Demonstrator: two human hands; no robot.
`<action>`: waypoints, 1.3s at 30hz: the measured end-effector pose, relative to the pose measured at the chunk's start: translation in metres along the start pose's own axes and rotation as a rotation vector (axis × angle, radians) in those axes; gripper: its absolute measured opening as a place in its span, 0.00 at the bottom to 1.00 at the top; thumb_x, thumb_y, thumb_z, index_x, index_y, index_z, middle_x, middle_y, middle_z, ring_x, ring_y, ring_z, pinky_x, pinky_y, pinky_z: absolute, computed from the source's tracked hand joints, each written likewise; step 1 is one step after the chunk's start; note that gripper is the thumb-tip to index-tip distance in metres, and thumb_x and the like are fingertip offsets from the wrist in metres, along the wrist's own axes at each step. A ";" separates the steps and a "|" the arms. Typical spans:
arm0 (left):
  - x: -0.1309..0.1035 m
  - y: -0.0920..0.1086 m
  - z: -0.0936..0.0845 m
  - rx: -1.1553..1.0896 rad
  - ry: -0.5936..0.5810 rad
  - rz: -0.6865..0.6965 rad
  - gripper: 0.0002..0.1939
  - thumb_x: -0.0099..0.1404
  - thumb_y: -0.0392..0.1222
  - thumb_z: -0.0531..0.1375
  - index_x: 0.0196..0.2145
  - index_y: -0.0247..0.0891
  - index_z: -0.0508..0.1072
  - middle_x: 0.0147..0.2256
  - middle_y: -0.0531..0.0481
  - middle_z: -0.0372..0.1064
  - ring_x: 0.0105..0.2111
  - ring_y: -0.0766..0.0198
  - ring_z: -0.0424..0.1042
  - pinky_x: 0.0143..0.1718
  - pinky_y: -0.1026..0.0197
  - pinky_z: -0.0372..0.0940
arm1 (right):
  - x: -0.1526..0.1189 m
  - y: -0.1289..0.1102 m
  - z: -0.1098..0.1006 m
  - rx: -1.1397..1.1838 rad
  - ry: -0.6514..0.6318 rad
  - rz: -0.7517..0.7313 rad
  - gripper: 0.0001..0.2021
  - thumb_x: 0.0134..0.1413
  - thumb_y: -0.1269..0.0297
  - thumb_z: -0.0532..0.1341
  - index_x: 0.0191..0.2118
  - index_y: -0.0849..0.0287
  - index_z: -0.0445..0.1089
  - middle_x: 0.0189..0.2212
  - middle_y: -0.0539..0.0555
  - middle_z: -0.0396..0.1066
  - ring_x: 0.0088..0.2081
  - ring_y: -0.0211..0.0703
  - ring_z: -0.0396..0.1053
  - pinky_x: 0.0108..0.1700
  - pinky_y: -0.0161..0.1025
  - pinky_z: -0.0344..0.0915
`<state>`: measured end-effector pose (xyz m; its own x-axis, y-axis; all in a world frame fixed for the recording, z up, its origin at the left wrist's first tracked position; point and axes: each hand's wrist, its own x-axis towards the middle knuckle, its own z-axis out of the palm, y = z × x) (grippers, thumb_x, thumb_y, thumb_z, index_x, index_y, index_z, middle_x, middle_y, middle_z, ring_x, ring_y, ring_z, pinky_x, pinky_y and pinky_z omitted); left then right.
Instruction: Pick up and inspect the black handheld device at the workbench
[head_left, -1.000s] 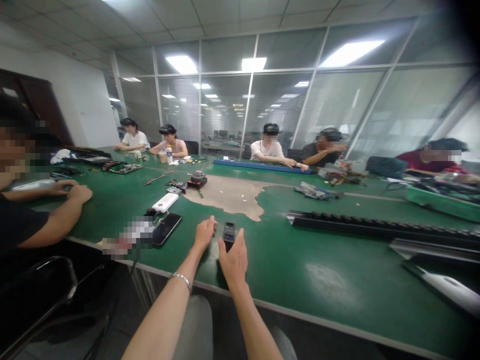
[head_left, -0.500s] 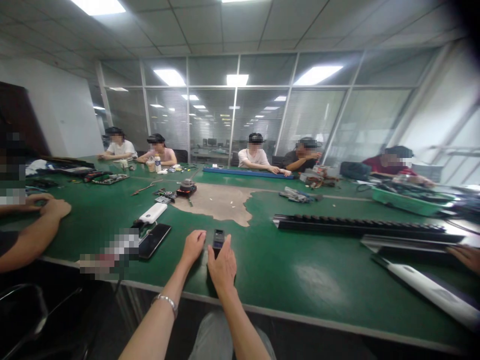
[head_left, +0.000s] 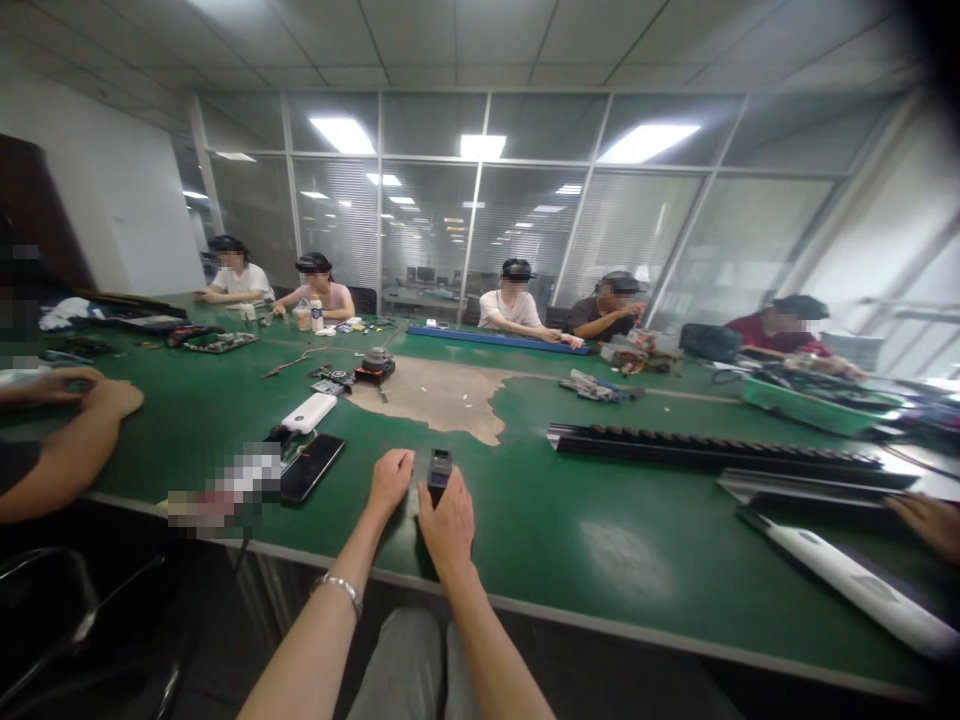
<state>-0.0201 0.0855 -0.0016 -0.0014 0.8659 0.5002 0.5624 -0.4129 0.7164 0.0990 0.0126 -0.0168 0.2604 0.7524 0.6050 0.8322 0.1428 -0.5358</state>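
Note:
A small black box-shaped device (head_left: 440, 462) with a dark little window stands on the green table in front of me. My right hand (head_left: 448, 515) is closed around its near part, thumb on the left side and fingers on the right. The hand covers the device's lower end. To the left, my left hand (head_left: 391, 482) rests on the table with its fingers curled in, a small gap from the device. Whatever those fingers may hold is hidden. A silver bracelet (head_left: 341, 590) circles my left wrist.
Left of my hands lie a black phone (head_left: 313, 468) and a white handheld device (head_left: 309, 412). Beyond is a brown patch (head_left: 442, 395) on the table (head_left: 525, 560). Long black rails (head_left: 712, 448) and a white long-bodied thing (head_left: 855, 575) lie right. Several people sit around.
The view has shifted slightly. My right fingers look more bent around the device than before, while my left hand stays curled beside it. My knees have come into view more.

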 end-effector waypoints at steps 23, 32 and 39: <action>0.004 0.000 0.003 0.002 -0.051 0.046 0.16 0.67 0.42 0.50 0.36 0.37 0.77 0.38 0.46 0.76 0.39 0.62 0.72 0.44 0.62 0.64 | 0.013 -0.019 -0.009 -0.076 -0.088 0.115 0.33 0.61 0.52 0.51 0.62 0.75 0.52 0.52 0.72 0.66 0.51 0.57 0.67 0.51 0.46 0.60; 0.006 -0.003 0.002 -0.005 -0.064 0.027 0.16 0.68 0.44 0.51 0.38 0.37 0.77 0.37 0.45 0.75 0.38 0.62 0.72 0.42 0.62 0.65 | 0.043 -0.036 -0.029 0.048 -0.019 0.161 0.36 0.59 0.48 0.52 0.64 0.72 0.51 0.54 0.71 0.65 0.53 0.57 0.66 0.52 0.47 0.60; 0.006 -0.004 0.006 0.000 -0.047 0.049 0.16 0.68 0.42 0.50 0.35 0.36 0.77 0.36 0.46 0.75 0.38 0.63 0.72 0.43 0.62 0.64 | 0.047 -0.003 -0.051 0.180 0.101 0.162 0.37 0.57 0.47 0.54 0.65 0.67 0.50 0.57 0.66 0.63 0.57 0.54 0.62 0.57 0.47 0.58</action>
<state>-0.0180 0.0937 -0.0046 0.0648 0.8569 0.5114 0.5608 -0.4552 0.6916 0.1337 0.0150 0.0437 0.4380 0.7083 0.5537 0.6777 0.1445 -0.7210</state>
